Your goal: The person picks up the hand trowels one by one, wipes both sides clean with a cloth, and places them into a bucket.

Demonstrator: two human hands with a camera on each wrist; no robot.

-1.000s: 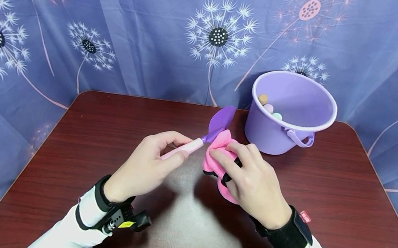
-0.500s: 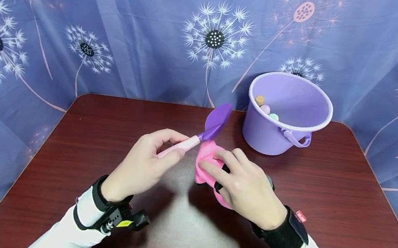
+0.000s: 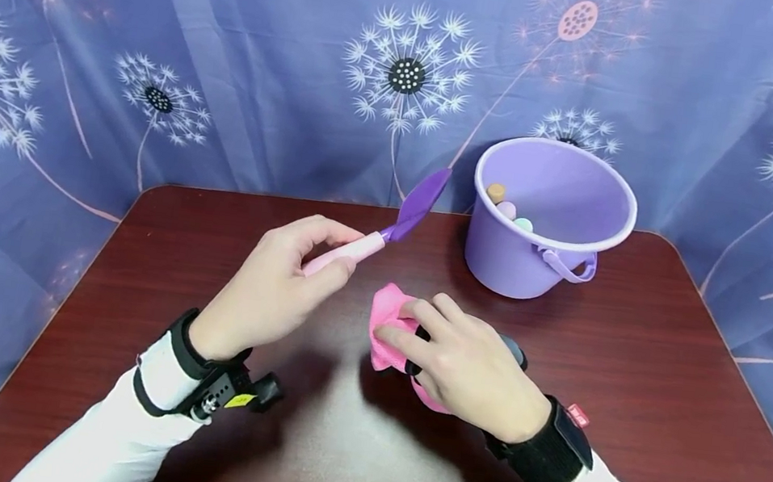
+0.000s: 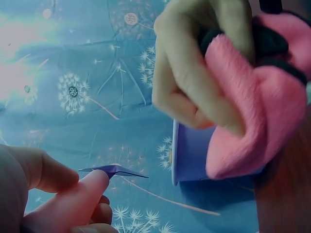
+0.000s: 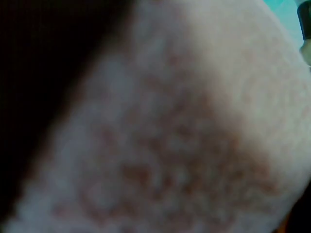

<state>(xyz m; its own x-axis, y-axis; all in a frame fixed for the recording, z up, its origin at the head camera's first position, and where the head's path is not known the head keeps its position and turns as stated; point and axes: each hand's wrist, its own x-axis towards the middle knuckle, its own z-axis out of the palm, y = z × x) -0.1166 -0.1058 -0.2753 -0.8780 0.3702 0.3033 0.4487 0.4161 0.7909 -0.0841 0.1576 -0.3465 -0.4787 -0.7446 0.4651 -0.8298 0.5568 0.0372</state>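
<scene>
My left hand [image 3: 271, 283] grips the pale pink handle of a small hand trowel [image 3: 417, 206] with a purple blade. Its blade points up and away, above the far part of the table. My right hand [image 3: 476, 367] holds a bunched pink cloth [image 3: 387, 318] with black edging, below and apart from the trowel. In the left wrist view, the fingertips press into the folds of the cloth [image 4: 243, 150], and my left thumb lies along the trowel handle [image 4: 73, 201]. The right wrist view is filled by a blurred close surface.
A lilac bucket [image 3: 504, 261] stands at the back right of the brown table [image 3: 633, 371], its handle hanging at the front. Several small rounded items [image 3: 505, 209], tan, pink and mint, lie inside. A blue dandelion-print curtain [image 3: 269, 71] hangs behind.
The trowel has risen away from the cloth, which touched or overlapped its blade before, and the blade is turned more edge-on. The cloth has moved slightly down and left. The whole view has shifted a little.
</scene>
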